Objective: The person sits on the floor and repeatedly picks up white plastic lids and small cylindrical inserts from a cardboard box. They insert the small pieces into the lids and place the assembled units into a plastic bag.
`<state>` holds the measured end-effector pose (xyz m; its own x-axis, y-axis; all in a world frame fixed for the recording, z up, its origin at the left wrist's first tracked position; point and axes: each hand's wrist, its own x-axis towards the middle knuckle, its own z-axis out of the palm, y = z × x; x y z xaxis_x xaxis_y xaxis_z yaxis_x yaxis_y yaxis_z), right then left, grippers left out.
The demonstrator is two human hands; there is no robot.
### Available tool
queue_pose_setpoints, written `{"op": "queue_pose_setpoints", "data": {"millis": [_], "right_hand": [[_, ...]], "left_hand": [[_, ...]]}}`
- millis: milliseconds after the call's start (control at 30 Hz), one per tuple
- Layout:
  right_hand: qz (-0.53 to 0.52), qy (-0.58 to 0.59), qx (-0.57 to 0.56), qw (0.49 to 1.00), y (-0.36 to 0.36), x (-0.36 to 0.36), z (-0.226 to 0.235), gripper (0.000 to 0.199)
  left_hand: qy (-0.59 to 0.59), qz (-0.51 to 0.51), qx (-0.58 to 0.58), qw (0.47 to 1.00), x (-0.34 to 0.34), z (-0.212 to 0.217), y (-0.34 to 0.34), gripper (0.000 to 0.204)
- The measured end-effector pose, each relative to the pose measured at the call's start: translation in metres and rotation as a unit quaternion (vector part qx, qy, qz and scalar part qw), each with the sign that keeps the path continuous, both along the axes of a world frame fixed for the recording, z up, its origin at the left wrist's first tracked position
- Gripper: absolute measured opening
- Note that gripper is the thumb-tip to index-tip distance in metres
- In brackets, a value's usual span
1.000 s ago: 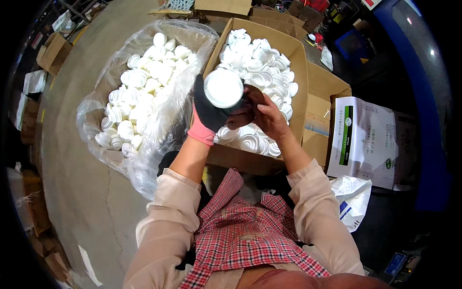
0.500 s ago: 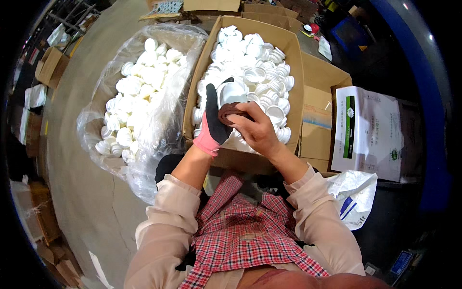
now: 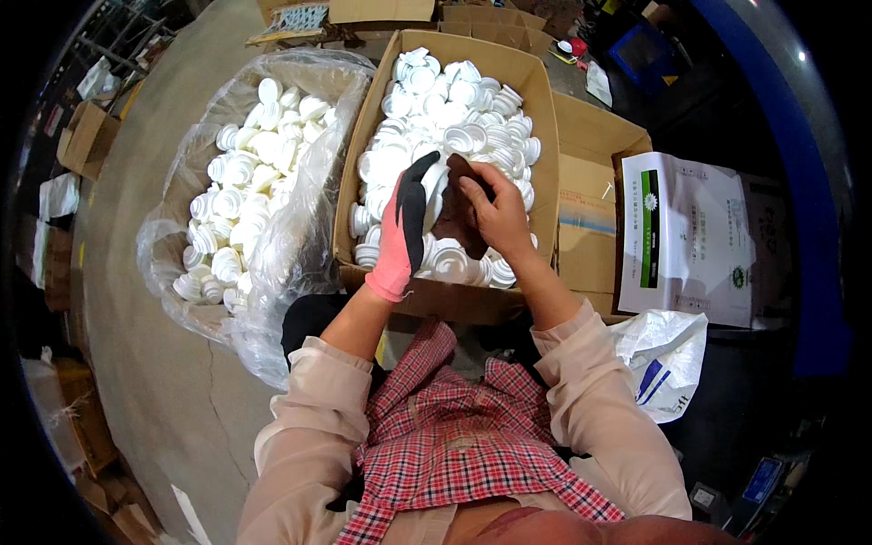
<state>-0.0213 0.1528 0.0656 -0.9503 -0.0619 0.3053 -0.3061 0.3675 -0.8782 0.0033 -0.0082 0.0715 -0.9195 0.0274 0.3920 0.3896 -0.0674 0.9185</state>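
My left hand (image 3: 406, 232), in a pink and black glove, grips a white plastic cap (image 3: 434, 191) over the cardboard box (image 3: 536, 109). My bare right hand (image 3: 490, 211) presses a dark brown cloth (image 3: 461, 218) against that cap, and the cloth hides most of it. The box below both hands is filled with several white caps (image 3: 454, 118). To its left a clear plastic bag (image 3: 300, 236) holds several more white caps (image 3: 245, 182).
A white printed sack (image 3: 695, 236) lies on the box's open right flap (image 3: 586, 195). A white plastic bag (image 3: 668, 359) sits by my right elbow. Flattened cartons (image 3: 91, 136) lie at the far left on the concrete floor (image 3: 154, 363). A blue object (image 3: 649, 50) stands at the top right.
Both hands have dropped from raised over the box's left edge to lower inside it. The cap's round face was showing a second ago; now the cloth covers it.
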Motion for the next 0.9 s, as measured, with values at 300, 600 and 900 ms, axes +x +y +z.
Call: {"op": "queue_pose_setpoints", "data": {"millis": [300, 600, 900], "right_hand": [[0.204, -0.059, 0.099, 0.972, -0.046, 0.015, -0.098, 0.04], [-0.219, -0.182, 0.426, 0.859, 0.12, -0.069, -0.189, 0.023], [-0.117, 0.074, 0.256, 0.957, 0.065, -0.062, -0.049, 0.015]], "left_hand": [[-0.081, 0.049, 0.353, 0.931, -0.039, -0.032, -0.052, 0.055], [-0.21, -0.235, 0.565, 0.763, -0.041, -0.01, -0.055, 0.061], [0.075, 0.043, -0.212, 0.974, -0.03, -0.007, -0.048, 0.064]]}}
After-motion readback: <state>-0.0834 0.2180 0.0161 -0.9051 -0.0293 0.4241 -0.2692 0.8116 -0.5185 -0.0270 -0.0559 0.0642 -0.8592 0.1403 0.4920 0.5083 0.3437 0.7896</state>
